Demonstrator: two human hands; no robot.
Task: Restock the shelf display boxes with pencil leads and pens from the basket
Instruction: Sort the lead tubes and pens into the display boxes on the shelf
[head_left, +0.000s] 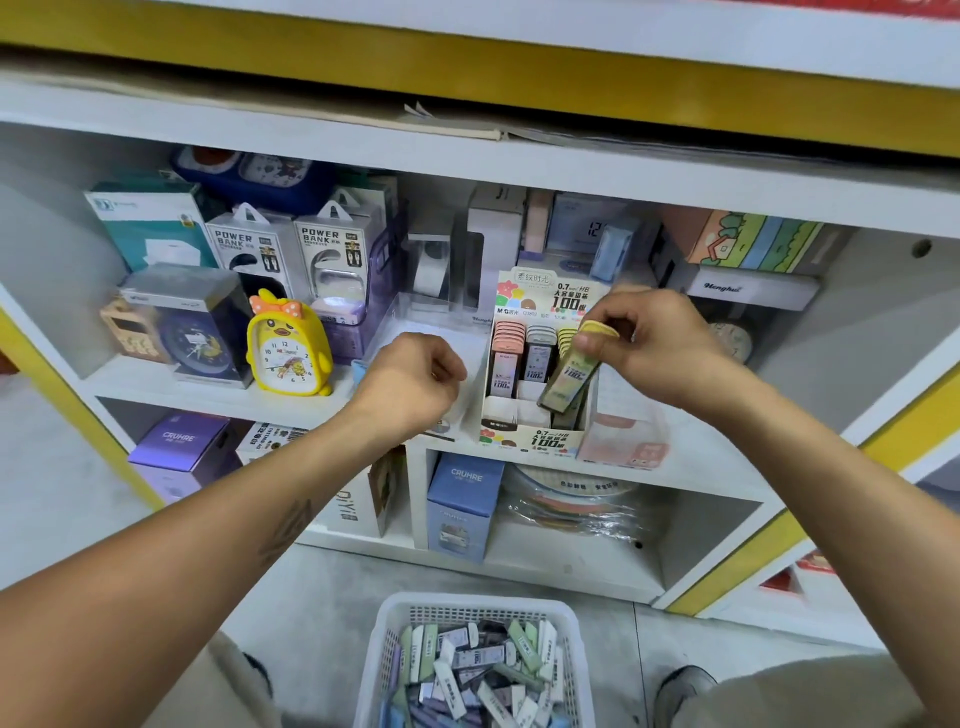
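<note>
Closest to you, the white plastic basket (470, 613) sits on the floor, full of small flat pencil lead cases (480, 662). Higher up, your left hand (413, 382) is curled into a fist at the front edge of the white shelf (218, 397), with nothing showing in it. Your right hand (657, 343) pinches a yellow pencil lead case (569, 371), tilted over the right side of the cardboard display box (535, 436). Pink and grey cases (522, 356) stand in rows inside the box.
</note>
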